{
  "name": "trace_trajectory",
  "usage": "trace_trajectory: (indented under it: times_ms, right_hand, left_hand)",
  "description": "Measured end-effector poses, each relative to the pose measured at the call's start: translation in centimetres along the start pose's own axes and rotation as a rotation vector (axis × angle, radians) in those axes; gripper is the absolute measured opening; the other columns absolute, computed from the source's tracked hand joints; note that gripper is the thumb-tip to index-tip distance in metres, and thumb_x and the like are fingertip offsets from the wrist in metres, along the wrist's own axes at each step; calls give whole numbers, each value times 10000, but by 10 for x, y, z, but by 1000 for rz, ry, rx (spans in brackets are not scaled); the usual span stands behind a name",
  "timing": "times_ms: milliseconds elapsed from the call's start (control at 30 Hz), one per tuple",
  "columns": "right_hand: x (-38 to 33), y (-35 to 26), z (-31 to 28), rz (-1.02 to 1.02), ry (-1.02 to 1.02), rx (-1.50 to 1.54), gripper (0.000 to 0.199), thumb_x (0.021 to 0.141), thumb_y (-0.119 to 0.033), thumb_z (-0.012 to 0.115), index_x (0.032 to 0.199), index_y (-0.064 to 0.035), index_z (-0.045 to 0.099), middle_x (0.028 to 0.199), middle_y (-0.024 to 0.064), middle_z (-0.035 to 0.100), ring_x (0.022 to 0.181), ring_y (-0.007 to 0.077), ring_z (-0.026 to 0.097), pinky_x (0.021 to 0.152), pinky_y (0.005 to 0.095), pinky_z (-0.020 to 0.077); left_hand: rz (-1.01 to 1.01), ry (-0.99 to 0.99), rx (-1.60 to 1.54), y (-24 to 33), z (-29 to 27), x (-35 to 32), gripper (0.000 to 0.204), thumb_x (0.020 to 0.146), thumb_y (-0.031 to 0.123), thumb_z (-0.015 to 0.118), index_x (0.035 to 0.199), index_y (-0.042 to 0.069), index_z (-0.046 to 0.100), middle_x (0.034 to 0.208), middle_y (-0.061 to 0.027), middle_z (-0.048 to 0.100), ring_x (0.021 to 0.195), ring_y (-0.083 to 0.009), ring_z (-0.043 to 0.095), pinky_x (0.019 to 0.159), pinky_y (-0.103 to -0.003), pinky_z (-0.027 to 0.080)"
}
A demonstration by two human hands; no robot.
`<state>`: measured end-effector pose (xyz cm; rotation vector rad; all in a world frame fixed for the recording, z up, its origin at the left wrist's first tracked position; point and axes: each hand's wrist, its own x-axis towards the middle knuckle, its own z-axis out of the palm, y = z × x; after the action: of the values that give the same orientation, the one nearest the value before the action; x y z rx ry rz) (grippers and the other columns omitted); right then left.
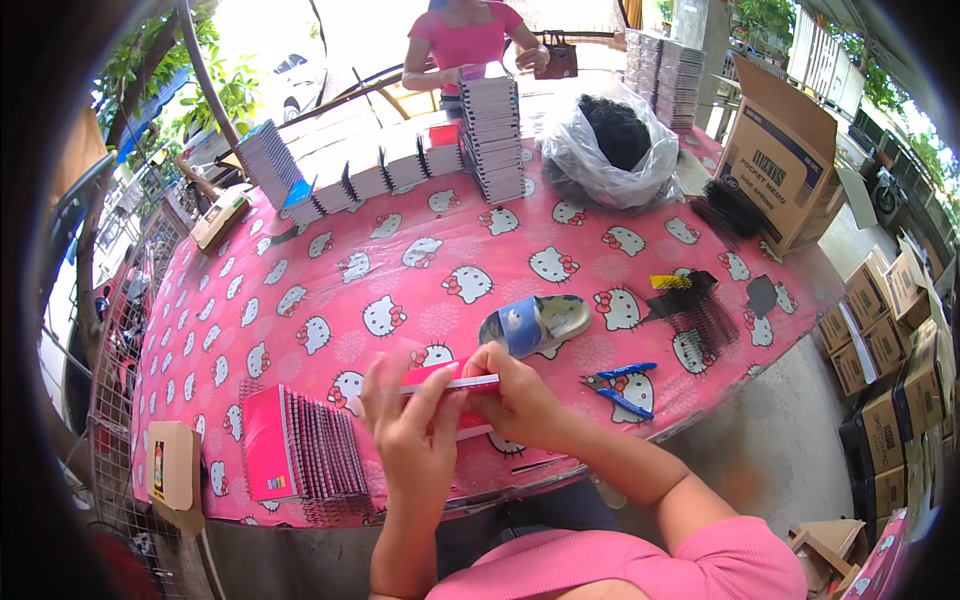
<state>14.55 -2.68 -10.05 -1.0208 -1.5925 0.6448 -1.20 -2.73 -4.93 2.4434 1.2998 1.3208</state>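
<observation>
Over the near edge of the table I hold a small notebook (478,380) with a pink-red cover and a white page edge. My right hand (515,400) grips its right end between thumb and fingers. At its left side is my left hand (415,415), fingers around the cover and partly blurred. Another pink-red piece shows under the hands, mostly hidden. To the left, a row of spiral-bound pink notebooks (272,445) leans together. Blue-handled cutting pliers (628,388) lie spread on the right, and a blue slipper (530,325) rests beyond my hands.
Black spiral coils (700,315) lie at right, near a plastic bag (655,160) of black coils and a cardboard box (775,170). Notebook stacks (490,145) line the far side, where another person (465,40) stands. A cardboard piece (173,465) sits at left.
</observation>
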Motion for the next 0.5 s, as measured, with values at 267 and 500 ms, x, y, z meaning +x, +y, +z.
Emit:
trace_trajectory:
  times_ms: [267, 500]
  right_hand:
    - [-29, 121, -198, 484, 297, -1165, 221, 770, -133, 708, 955, -26, 655, 948, 176, 638, 923, 338, 616, 811, 426, 498]
    - [-26, 104, -211, 317, 261, -1025, 269, 740, -18, 665, 1010, -16, 672, 880, 178, 628, 915, 345, 619, 819, 417, 490]
  left_hand:
    - [-34, -13, -181, -3, 0, 18, 168, 719, 149, 778, 874, 96, 741, 786, -29, 679, 774, -205, 515, 720, -327, 421]
    - [-40, -56, -219, -6, -3, 28, 146, 735, 168, 769, 876, 133, 750, 795, 14, 678, 775, -181, 511, 749, -335, 399]
